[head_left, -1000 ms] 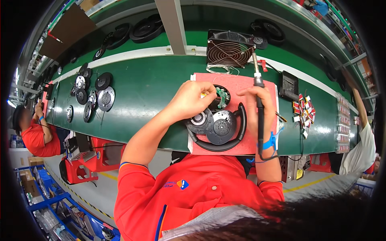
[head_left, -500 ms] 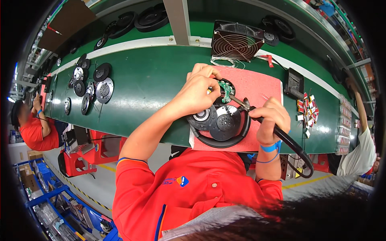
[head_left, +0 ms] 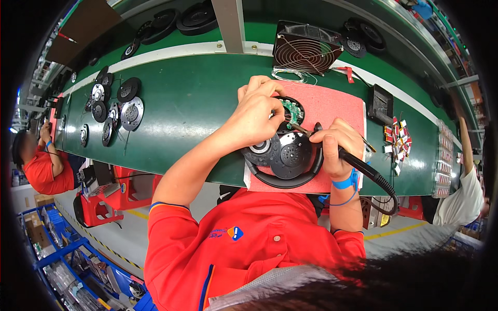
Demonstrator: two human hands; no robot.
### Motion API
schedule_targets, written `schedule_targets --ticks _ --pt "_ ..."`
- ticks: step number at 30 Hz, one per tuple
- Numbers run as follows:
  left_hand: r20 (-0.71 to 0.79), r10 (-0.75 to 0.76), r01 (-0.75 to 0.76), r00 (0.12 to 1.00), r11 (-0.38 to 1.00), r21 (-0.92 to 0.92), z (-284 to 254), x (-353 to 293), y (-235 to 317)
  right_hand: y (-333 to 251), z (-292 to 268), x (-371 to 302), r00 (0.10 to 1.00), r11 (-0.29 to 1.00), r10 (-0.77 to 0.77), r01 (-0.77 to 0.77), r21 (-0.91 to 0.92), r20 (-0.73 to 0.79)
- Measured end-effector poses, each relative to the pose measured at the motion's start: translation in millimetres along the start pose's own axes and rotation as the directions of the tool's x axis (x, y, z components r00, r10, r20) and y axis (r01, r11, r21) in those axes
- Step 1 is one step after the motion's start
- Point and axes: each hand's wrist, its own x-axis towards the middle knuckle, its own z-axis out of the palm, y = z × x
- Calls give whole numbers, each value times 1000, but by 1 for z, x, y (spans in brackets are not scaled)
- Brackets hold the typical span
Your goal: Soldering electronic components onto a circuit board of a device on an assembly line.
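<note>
My right hand (head_left: 340, 147) grips a soldering iron (head_left: 303, 130) with a thick black cord, its metal tip pointing at a green circuit board (head_left: 294, 111) in a round black ear cup. Over that cup's left edge, my left hand (head_left: 258, 113) is closed with fingertips pinched beside the board; what they hold is hidden. The cup appears to belong to a black headphone (head_left: 284, 183), whose curved headband faces me. Two round black speaker plates (head_left: 292, 155) lie within the band's curve, just below the board. A thin stick-like tool shows behind my right hand.
A pink mat (head_left: 340, 101) lies under the work. Beyond it stands a black fan (head_left: 307, 52) with coiled white wire. Right are a black tray (head_left: 381, 105) and small red-white parts (head_left: 398, 142); left, several speaker plates (head_left: 132, 113). Other people sit at both ends.
My right hand has shifted slightly left and turned, the iron now lying a little lower against the board's edge. My left hand keeps its pinch at the board.
</note>
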Motion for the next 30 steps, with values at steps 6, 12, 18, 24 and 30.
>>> schedule_targets --ticks 6,12,18,24,30 --pt "-17 17 -17 1000 1000 11 3 -1 -2 0 1 0 1000 1000 3 -3 -7 6" --pt "-25 17 -17 1000 1000 14 4 -1 -2 -1 2 0 1000 1000 9 -9 -11 9" --pt "-30 21 -21 999 1000 9 4 -1 -2 -1 1 0 1000 1000 7 -7 -19 15" --pt "-26 22 -22 999 999 24 4 -1 -2 1 0 -1 1000 1000 -7 7 -1 -1" --pt "54 -22 20 998 999 48 -1 0 1 1 0 -1 1000 1000 2 -2 -3 1"
